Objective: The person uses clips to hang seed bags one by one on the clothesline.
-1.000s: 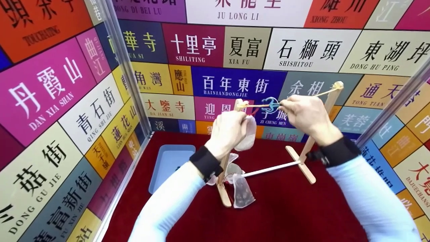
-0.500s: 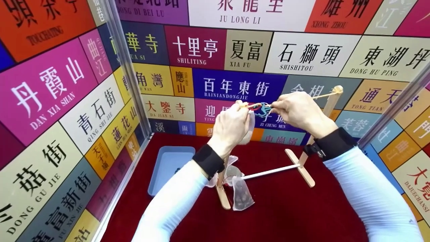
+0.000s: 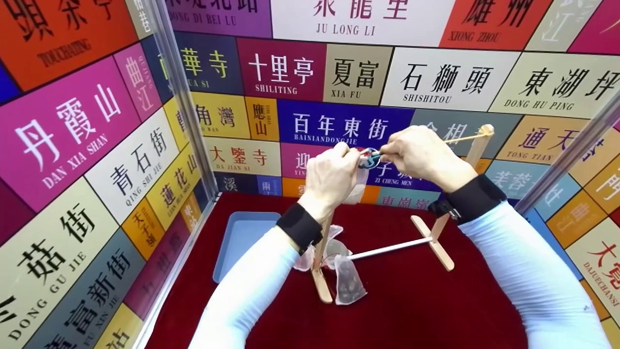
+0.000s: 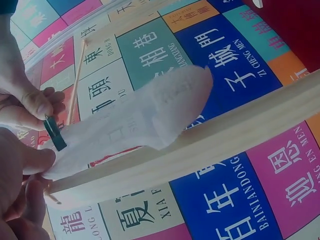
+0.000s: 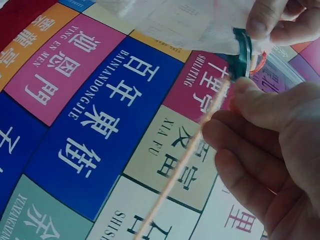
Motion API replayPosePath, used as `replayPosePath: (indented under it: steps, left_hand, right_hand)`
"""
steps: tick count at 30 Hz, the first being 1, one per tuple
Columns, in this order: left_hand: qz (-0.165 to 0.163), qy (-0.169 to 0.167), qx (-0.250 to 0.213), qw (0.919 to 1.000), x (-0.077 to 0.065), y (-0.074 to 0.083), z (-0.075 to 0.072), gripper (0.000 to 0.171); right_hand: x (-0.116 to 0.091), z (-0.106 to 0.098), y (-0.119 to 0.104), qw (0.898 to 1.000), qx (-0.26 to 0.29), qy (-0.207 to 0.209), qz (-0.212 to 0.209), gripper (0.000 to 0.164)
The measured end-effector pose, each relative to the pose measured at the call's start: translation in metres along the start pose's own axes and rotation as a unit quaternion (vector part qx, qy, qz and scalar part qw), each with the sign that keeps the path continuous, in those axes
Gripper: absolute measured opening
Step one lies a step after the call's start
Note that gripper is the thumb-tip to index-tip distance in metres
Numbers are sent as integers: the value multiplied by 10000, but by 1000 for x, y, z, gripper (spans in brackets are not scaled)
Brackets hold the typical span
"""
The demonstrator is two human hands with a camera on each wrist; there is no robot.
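At the top of the left wooden post, my left hand (image 3: pixel 332 179) pinches the upper edge of a white mesh bag (image 4: pixel 160 110), which hangs down beside the post. A red drawstring (image 4: pixel 117 156) shows along the bag. Close to it, my right hand (image 3: pixel 421 152) holds a small green clip (image 5: pixel 242 52) between thumb and fingers, at the bag's edge and the cord (image 5: pixel 175 172). The clip touches the bag in both wrist views; whether it grips the cord, I cannot tell. My left thumb (image 5: pixel 262 22) lies against the clip's upper end.
The cord runs to the right wooden post (image 3: pixel 477 152). A white rod (image 3: pixel 390 248) joins the posts low down. Several more mesh bags (image 3: pixel 349 283) lie around the left post's foot (image 3: pixel 322 288). A blue tray (image 3: pixel 247 232) sits at the left on the red cloth (image 3: pixel 411 310).
My right hand has moved left along the cord with the green clip, closing the distance to my left hand. My left hand has shifted slightly right, over the post's top.
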State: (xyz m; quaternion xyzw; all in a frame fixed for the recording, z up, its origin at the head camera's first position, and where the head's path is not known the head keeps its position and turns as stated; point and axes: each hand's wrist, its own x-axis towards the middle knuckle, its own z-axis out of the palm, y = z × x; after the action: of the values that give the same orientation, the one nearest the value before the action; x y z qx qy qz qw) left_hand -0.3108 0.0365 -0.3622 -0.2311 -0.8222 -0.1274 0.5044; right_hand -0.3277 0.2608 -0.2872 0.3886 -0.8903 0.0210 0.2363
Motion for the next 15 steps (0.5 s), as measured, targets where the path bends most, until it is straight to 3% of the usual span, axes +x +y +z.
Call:
replayPosePath:
  steps: [7, 15]
  left_hand:
    - [-135, -73, -69, 9999, 1, -1, 2, 15]
    - [-183, -157, -191, 9995, -8, -2, 7, 15]
  right_hand:
    - [3, 3, -4, 9996, 2, -130, -252, 7]
    - [-10, 15, -6, 9992, -122, -318, 215, 35]
